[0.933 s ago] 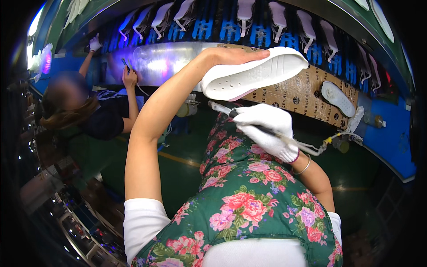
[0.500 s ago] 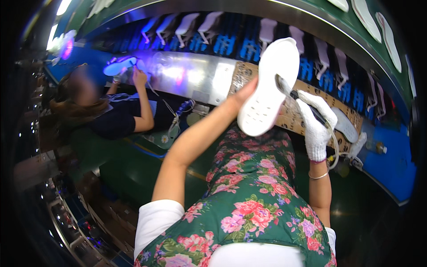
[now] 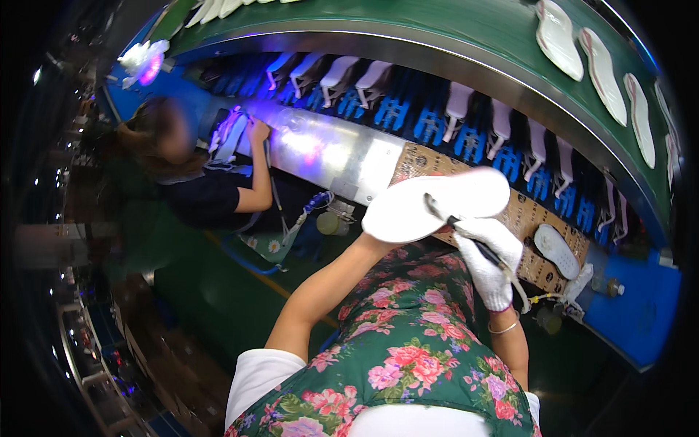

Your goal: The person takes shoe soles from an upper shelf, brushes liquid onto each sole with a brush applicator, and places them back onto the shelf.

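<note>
A white shoe sole [image 3: 408, 211] lies tilted sideways in front of me. My left hand [image 3: 376, 245] supports it from below at the left end; most of its fingers are hidden behind the sole. In a white knit glove, my right hand [image 3: 496, 268] closes round the dark handle of a brush [image 3: 435, 207] that has a pale tube running from its rear. The brush tip is at the sole's inner face, near the middle. On the cardboard [image 3: 526, 218] beyond my right hand rests a greyish-white sole [image 3: 557, 249].
Pale sole-shaped pieces [image 3: 457, 108] stand in a row on a dark rack with blue holders. Above it runs a green belt [image 3: 466, 33] carrying white soles [image 3: 603, 73]. At left, a co-worker [image 3: 211, 193] handles a piece under purple light. A small bottle [image 3: 613, 287] lies at right.
The sole has turned from nearly upright to sideways and come lower. My right hand and brush have moved left and down along with it. The co-worker's piece is now held more upright.
</note>
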`<action>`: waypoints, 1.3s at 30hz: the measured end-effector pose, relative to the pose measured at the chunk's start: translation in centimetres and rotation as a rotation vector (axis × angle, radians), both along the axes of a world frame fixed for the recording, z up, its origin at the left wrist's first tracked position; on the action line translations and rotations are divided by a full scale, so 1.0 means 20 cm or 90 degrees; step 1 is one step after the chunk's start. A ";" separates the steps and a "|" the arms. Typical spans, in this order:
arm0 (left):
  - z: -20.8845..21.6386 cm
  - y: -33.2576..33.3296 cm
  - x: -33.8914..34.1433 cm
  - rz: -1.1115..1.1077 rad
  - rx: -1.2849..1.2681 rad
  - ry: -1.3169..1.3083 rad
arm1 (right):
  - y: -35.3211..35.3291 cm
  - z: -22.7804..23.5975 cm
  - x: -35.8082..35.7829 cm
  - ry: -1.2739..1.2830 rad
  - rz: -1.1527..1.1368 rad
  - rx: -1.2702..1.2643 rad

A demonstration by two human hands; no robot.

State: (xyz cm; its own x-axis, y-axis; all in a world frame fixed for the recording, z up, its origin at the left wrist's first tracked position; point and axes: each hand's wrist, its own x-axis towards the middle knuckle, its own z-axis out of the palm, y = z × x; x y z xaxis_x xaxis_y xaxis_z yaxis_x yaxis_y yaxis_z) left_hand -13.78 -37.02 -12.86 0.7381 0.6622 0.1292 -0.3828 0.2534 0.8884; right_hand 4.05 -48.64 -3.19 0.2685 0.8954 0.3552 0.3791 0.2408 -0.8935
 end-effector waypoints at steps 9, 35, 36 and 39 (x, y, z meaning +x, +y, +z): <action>0.17 -0.18 0.16 -0.016 -0.466 -0.315 | 0.02 0.09 0.01 -0.015 -0.020 0.099; -0.07 -0.28 0.41 -0.057 -0.569 -0.146 | 0.06 0.15 -0.06 0.184 -0.204 0.103; -0.01 -0.28 0.40 -0.065 -0.576 -0.136 | 0.06 0.16 -0.06 0.174 -0.195 0.103; -0.23 -0.27 0.40 -0.055 -0.709 -0.192 | 0.09 0.11 -0.11 -0.026 -0.251 0.057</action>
State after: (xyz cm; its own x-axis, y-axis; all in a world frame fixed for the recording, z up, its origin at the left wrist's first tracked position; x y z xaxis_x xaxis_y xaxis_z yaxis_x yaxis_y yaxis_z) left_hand -5.78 -42.33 -17.41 0.8251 0.4689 -0.3151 -0.4845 0.8742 0.0322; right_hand 1.85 -46.93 -0.90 0.5687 0.6923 0.4442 0.4926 0.1458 -0.8579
